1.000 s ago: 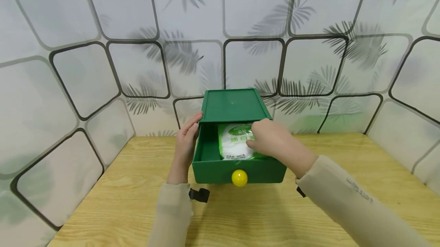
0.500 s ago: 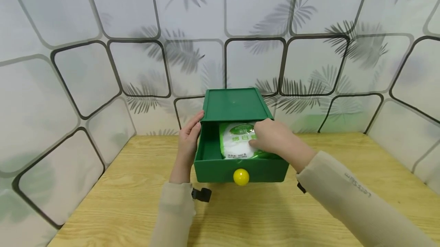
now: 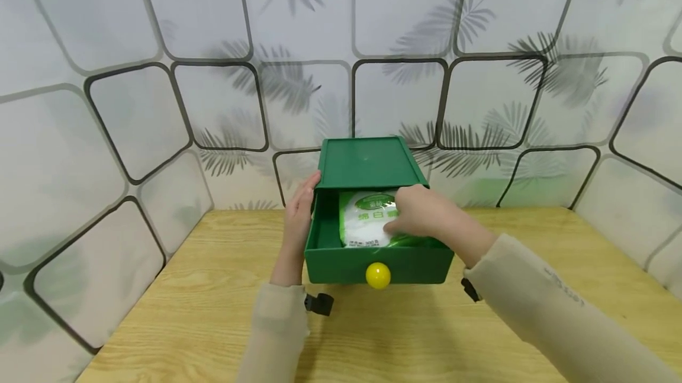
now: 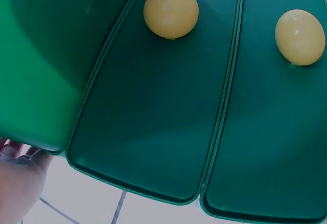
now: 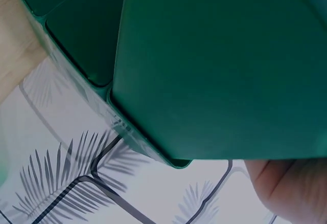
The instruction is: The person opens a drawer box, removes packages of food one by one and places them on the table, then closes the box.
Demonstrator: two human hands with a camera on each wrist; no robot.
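Observation:
A green cabinet (image 3: 367,161) stands on the table, its top drawer (image 3: 341,264) pulled out by a yellow knob side facing me. Inside the drawer lies a bag of white sugar (image 3: 364,223) with green print. My right hand (image 3: 426,211) reaches over the drawer's right side, fingers curled on the bag's right part; its fingertips are hidden. Flat against the cabinet's left side rests my left hand (image 3: 299,211), fingers extended. The left wrist view catches part of that hand (image 4: 23,183) at lower left, under the open drawer (image 4: 36,70).
Two lower drawers with yellow knobs (image 4: 171,12) are closed, seen in the left wrist view. The wooden table (image 3: 213,276) extends around the cabinet. A patterned wall covering (image 3: 394,99) stands close behind and to both sides.
The sugar bag and my right hand have shifted slightly left within the drawer. My left hand stays at the cabinet's side. The head view has turned a little left.

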